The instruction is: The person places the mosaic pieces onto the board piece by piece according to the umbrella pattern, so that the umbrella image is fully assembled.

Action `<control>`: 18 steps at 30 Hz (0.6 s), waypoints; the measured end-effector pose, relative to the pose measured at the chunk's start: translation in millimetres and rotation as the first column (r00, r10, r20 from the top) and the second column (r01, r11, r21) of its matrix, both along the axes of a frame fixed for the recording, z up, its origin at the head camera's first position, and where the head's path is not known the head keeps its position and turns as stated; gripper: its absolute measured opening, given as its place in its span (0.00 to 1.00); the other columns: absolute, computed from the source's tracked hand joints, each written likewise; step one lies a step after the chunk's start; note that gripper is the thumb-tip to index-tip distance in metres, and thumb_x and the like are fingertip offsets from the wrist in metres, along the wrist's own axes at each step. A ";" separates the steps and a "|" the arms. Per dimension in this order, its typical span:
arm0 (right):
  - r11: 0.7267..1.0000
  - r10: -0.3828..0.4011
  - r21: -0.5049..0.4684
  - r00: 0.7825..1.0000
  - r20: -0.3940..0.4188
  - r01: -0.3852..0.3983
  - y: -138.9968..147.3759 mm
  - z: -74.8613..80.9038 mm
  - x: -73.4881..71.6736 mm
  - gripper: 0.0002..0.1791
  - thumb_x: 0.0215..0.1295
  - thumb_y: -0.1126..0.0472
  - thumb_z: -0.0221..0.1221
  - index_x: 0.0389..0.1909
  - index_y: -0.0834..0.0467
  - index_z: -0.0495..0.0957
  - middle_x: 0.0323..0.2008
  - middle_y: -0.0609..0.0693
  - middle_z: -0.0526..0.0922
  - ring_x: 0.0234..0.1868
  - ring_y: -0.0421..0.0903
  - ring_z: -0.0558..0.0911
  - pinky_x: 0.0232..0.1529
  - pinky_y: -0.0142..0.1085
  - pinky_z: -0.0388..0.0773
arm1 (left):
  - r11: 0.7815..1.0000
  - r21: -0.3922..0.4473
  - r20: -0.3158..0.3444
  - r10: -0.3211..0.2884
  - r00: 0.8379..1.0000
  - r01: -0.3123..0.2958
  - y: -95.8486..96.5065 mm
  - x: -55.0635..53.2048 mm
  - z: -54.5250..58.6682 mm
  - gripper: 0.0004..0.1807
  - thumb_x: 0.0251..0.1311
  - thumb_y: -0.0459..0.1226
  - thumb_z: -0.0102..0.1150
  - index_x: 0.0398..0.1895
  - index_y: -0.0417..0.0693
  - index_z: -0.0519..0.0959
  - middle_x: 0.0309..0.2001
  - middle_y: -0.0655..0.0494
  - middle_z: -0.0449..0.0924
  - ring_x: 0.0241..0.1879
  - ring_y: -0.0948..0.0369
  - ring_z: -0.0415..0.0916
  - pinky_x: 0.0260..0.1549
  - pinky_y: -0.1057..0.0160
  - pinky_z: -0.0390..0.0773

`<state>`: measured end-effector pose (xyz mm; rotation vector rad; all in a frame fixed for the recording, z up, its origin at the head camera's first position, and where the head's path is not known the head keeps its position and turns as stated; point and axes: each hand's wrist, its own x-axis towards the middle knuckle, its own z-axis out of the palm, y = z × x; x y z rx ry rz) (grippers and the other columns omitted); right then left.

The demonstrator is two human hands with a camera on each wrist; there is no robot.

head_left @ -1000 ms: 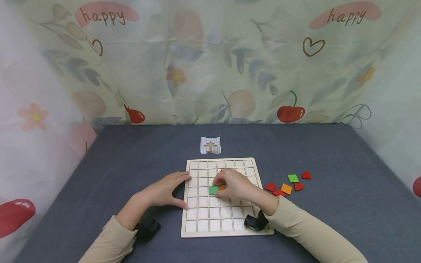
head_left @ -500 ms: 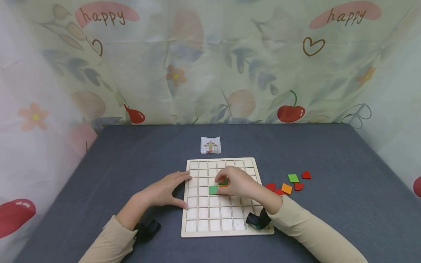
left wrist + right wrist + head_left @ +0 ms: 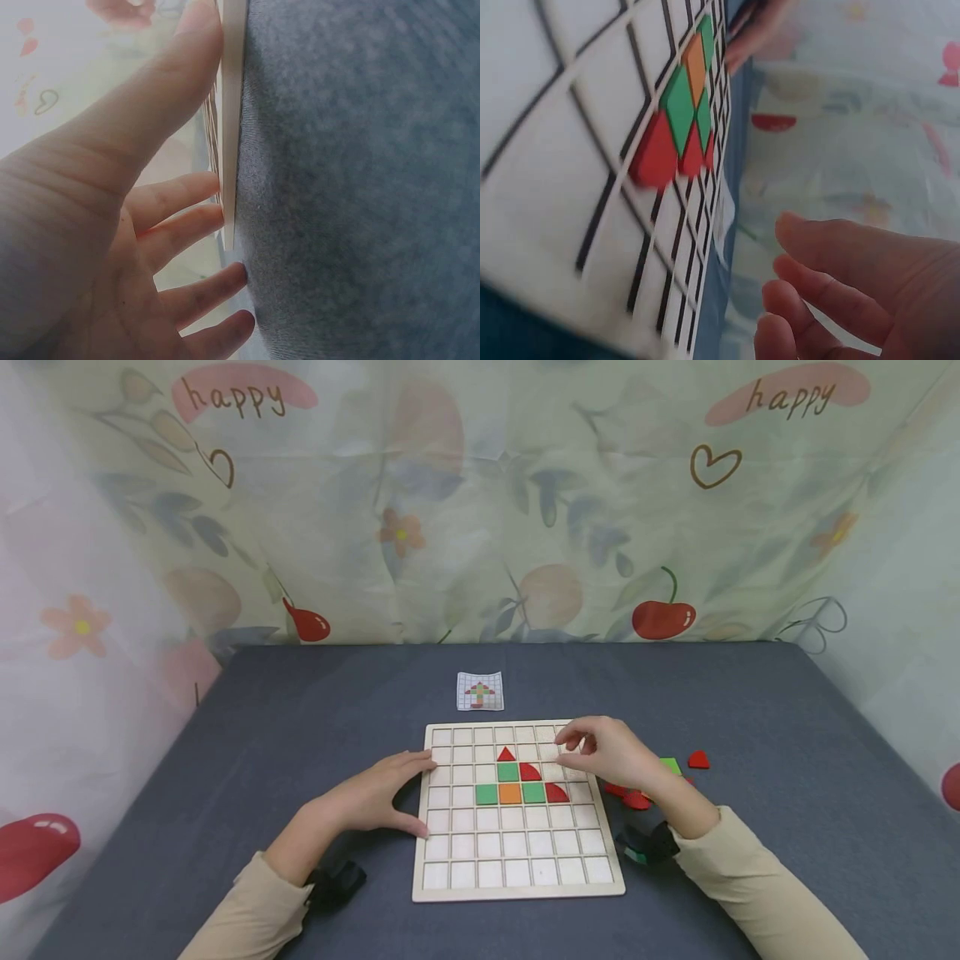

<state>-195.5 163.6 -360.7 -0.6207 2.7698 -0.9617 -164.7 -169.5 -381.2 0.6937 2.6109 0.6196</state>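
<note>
Grid board (image 3: 487,845): pale wood, lying flat on the dark table (image 3: 300,710)
Tiles in its cells: a red triangle (image 3: 506,755) farthest off; next row, a green square (image 3: 507,772) and, on its right, a red quarter-round (image 3: 529,772); nearest row, from the left, two more green squares (image 3: 487,794) with an orange square (image 3: 510,793) between them, then a second red quarter-round (image 3: 557,792)
Left hand (image 3: 375,795): fingers spread, gripping nothing, thumb and fingertips at the board's left edge
Right hand (image 3: 611,752): raised by the board's far right corner, fingers loosely bent, thumb apart, nothing held
Loose tiles (image 3: 698,760): right of the board, some partly hidden by the right arm
Card (image 3: 480,692): beyond the board, printed with a coloured pattern on a grid
Backdrop (image 3: 480,510): cloth with flowers, cherries and "happy"
</note>
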 end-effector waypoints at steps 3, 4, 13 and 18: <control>1.000 -0.023 0.004 1.000 -0.005 0.023 18.1 0.3 -1.6 0.13 0.56 0.61 0.64 0.41 0.62 0.80 0.32 0.52 0.80 0.26 0.42 0.72 0.24 0.31 0.71 | 1.000 0.001 -0.001 -0.001 1.000 0.001 0.0 -0.1 -0.2 0.49 0.43 0.55 0.70 0.68 0.43 0.61 0.71 0.44 0.55 0.71 0.45 0.51 0.66 0.43 0.56; 1.000 -0.029 0.009 1.000 -0.001 0.029 23.9 0.3 -1.9 0.12 0.56 0.62 0.64 0.41 0.62 0.80 0.32 0.52 0.80 0.26 0.42 0.72 0.24 0.31 0.71 | 1.000 0.001 0.000 -0.001 1.000 0.001 0.1 -0.2 -0.2 0.49 0.43 0.55 0.70 0.68 0.43 0.61 0.71 0.44 0.55 0.71 0.45 0.51 0.66 0.43 0.56; 0.997 -0.003 0.071 0.995 0.101 -0.005 59.8 -6.8 2.2 0.14 0.53 0.58 0.67 0.39 0.60 0.80 0.36 0.53 0.82 0.28 0.40 0.74 0.29 0.30 0.73 | 1.000 0.001 0.001 0.003 1.000 -0.003 0.0 -0.3 -0.5 0.50 0.43 0.55 0.70 0.68 0.44 0.61 0.71 0.45 0.55 0.71 0.45 0.51 0.66 0.43 0.56; 0.996 0.026 0.080 0.993 0.117 -0.036 66.5 -12.9 5.8 0.17 0.50 0.55 0.69 0.38 0.59 0.81 0.36 0.52 0.81 0.28 0.38 0.72 0.29 0.29 0.72 | 1.000 0.006 0.003 0.001 1.000 -0.001 0.1 0.3 0.3 0.49 0.43 0.55 0.70 0.68 0.43 0.61 0.71 0.45 0.55 0.71 0.45 0.51 0.66 0.43 0.56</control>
